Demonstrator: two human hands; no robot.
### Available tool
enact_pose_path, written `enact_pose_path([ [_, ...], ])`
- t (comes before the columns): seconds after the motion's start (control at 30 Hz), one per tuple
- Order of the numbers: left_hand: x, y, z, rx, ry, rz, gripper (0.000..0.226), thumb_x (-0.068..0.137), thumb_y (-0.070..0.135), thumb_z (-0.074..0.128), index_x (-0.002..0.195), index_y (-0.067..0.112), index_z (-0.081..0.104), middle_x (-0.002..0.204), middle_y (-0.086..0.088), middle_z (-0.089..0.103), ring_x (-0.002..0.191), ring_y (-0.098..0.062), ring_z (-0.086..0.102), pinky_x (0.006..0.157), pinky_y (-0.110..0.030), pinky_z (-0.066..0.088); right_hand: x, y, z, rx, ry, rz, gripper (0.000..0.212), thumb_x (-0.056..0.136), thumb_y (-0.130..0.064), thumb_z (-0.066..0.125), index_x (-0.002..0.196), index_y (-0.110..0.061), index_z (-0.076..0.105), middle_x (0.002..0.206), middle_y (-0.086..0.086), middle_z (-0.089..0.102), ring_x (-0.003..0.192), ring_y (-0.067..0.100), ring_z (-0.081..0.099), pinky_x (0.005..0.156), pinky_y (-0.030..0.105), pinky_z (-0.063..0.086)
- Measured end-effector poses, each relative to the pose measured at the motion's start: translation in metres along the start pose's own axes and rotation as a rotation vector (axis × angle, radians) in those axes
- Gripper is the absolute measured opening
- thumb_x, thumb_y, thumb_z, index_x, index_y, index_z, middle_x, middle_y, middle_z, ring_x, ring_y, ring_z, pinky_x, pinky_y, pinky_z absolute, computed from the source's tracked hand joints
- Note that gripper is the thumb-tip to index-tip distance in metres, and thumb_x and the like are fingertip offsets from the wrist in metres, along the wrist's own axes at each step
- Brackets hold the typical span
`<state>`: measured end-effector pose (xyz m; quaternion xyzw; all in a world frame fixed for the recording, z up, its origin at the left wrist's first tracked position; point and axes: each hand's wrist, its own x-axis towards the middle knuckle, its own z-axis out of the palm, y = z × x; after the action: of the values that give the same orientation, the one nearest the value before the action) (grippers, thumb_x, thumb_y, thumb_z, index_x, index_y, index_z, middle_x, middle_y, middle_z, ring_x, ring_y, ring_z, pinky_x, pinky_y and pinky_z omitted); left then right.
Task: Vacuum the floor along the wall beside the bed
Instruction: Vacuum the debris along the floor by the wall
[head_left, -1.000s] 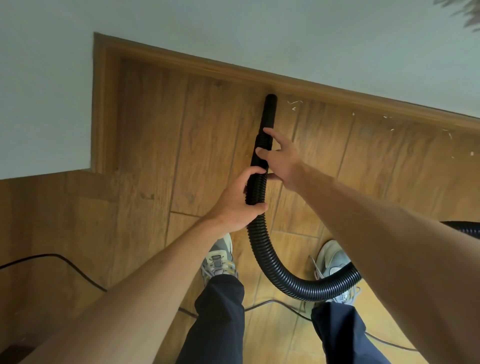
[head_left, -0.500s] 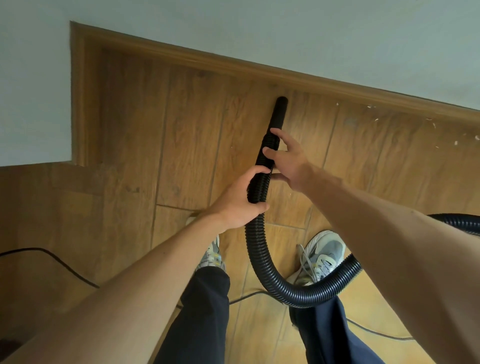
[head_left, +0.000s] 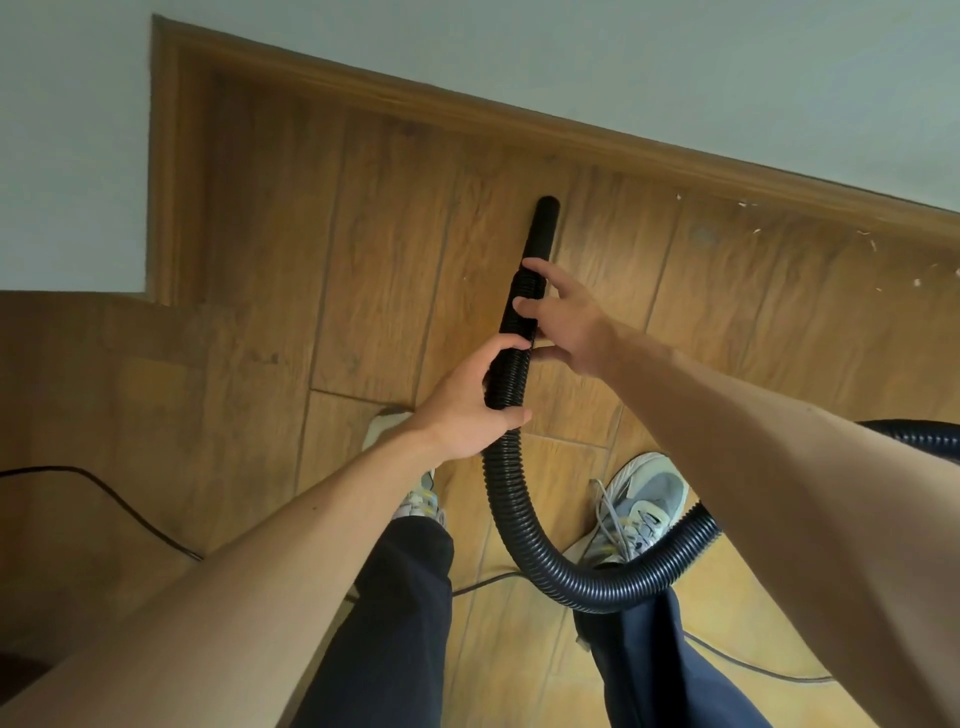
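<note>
The left hand (head_left: 467, 410) has its fingers clenched around the ribbed vacuum hose (head_left: 506, 379). Its nozzle (head_left: 545, 218) points to 12 o'clock, near the skirting board (head_left: 623, 150). The right hand (head_left: 566, 322) lays fingers across the hose; whether they clamp it, I cannot tell. White crumbs (head_left: 748, 205) lie at 2 o'clock, so it is better to sweep the nozzle low along the board toward them.

Both arms are bare from the near edge of the view out to the left hand (head_left: 462, 410) and the right hand (head_left: 566, 322). The legs are in plain, loose dark navy trousers (head_left: 384, 623) whose hems fall over the shoes. The right trainer (head_left: 641, 501) is grey and white with pale laces and a white sole. The left trainer (head_left: 422, 500), mostly behind the arm, shows pale laces and a whitish toe.
</note>
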<state>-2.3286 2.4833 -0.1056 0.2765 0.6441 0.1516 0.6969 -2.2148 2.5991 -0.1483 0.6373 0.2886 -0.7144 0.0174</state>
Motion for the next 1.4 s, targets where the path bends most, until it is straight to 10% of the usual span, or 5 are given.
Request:
enact_pose_path([
  [0.27,-0.034,-0.030,-0.001,-0.122,0.103,-0.081,0.061,0.087,0.007,0.073,0.122,0.051,0.047,0.116,-0.002,0.056,0.099,-0.031,0.066,0.065,-0.051,0.063,-0.009,0.018,0.041,-0.074,-0.084,0.030,0.056,0.098,-0.007,0.056,0.142,-0.039,0.043,0.122,0.005,0.061,0.096,0.020,0.066,0.061,0.032,0.056],
  [0.87,-0.032,-0.014,0.045,0.043,0.047,-0.046,0.062,0.089,0.011,0.072,0.126,0.053,0.046,0.117,0.010,0.052,0.103,-0.027,0.065,0.083,-0.052,0.060,-0.029,0.051,-0.019,0.022,-0.152,0.013,0.075,0.093,-0.002,0.062,0.149,-0.040,0.029,0.119,0.007,0.062,0.098,0.024,0.067,0.076,0.042,0.058],
  [1.17,-0.004,0.020,0.069,0.191,-0.026,0.006,0.062,0.090,0.009,0.070,0.137,0.041,0.045,0.112,0.020,0.048,0.101,-0.007,0.056,0.085,-0.023,0.051,-0.029,0.050,-0.065,0.185,-0.082,-0.004,0.074,0.092,0.001,0.058,0.148,-0.041,0.032,0.130,0.010,0.056,0.102,0.027,0.064,0.077,0.042,0.057],
  [1.4,0.015,0.046,0.076,0.258,-0.064,-0.029,0.062,0.089,0.011,0.070,0.133,0.048,0.047,0.113,0.014,0.052,0.106,-0.023,0.063,0.094,-0.047,0.055,-0.026,0.040,-0.090,0.238,-0.044,-0.020,0.072,0.095,0.000,0.054,0.149,-0.040,0.030,0.129,0.008,0.054,0.101,0.024,0.061,0.068,0.037,0.054],
])
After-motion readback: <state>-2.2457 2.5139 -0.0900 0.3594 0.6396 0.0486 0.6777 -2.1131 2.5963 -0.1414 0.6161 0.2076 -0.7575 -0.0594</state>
